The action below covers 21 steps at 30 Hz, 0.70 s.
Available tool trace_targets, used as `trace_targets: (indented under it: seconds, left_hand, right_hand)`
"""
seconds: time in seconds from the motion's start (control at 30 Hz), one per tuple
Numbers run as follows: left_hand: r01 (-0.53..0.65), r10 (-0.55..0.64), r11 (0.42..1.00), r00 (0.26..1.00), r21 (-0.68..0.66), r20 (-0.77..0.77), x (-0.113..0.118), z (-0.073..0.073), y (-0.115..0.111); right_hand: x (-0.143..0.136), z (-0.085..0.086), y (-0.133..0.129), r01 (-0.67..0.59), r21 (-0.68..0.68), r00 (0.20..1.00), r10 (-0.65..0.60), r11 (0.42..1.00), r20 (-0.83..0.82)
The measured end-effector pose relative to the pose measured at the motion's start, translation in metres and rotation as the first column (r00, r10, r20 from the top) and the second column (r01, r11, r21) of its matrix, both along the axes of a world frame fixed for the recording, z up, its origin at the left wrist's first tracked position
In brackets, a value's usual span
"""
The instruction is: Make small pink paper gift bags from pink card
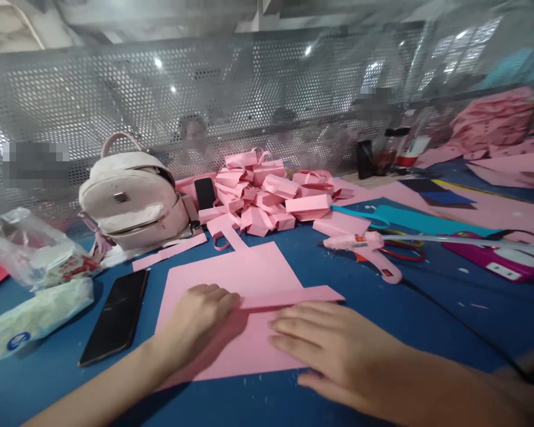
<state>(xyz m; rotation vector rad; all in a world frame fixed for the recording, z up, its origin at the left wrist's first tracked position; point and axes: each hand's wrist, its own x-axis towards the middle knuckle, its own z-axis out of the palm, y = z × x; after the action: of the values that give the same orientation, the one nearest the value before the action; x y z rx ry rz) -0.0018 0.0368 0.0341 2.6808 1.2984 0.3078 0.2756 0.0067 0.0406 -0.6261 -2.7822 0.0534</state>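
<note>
A large pink sheet (231,350) lies flat at the near middle of the blue tabletop (258,403), with a long folded pink strip (293,298) across it, the strip's right end reaching past the sheet's edge. The left hand (198,326) is over the left part of the sheet, its fingers curled down at the strip's left end; whether they pinch it or only press on it, I cannot tell. The right hand (342,350) has its fingers stretched out and slightly spread, released rather than clenched, lying over the sheet along the near side of the strip. To the left of the sheet is a dark phone (114,317), and farther left are a plastic-wrapped packet (38,317) and a clear plastic bag (31,246). A pale backpack (131,198) stands at the far left, in front of a perforated metal screen (244,89). Right of the backpack, beyond the sheet, is a heap of folded pink paper pieces (267,196), with a small black object (205,193) at its left side. On the right, a pink glue gun (365,249) lies on its side, nozzle to the left; farther right is a magenta power strip (498,258), and a teal strip (431,220) lies beyond the glue gun.
</note>
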Motion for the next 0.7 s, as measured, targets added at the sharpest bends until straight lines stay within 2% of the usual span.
trace_targets:
  seconds: [0.1,0.23,0.43,0.53,0.7]
  left_hand:
    - [-0.056,0.062,0.996,0.995,-0.075,0.083,-0.002,0.012,0.016]
    - [-0.086,0.124,0.975,0.976,-0.203,0.181,-0.007,0.022,0.031]
    - [-0.126,0.222,0.941,0.931,-0.314,0.290,-0.010,0.011,0.037]
    - [-0.096,0.218,0.937,0.912,-0.336,0.347,-0.010,0.005,0.033]
    - [-0.058,0.175,0.953,0.906,-0.297,0.384,-0.009,0.004,0.023]
  right_hand:
    - [-0.005,-0.002,0.001,-0.024,-0.024,0.998,0.025,0.999,0.065]
    - [-0.003,0.001,0.009,0.016,-0.098,0.991,-0.003,0.995,0.131]
    - [0.000,0.008,0.022,-0.009,-0.148,0.993,0.026,0.989,0.111]
    - [-0.002,0.007,0.030,-0.024,-0.143,0.993,0.039,0.989,0.107]
    - [-0.007,0.010,0.039,-0.035,-0.169,0.989,0.059,0.985,0.138]
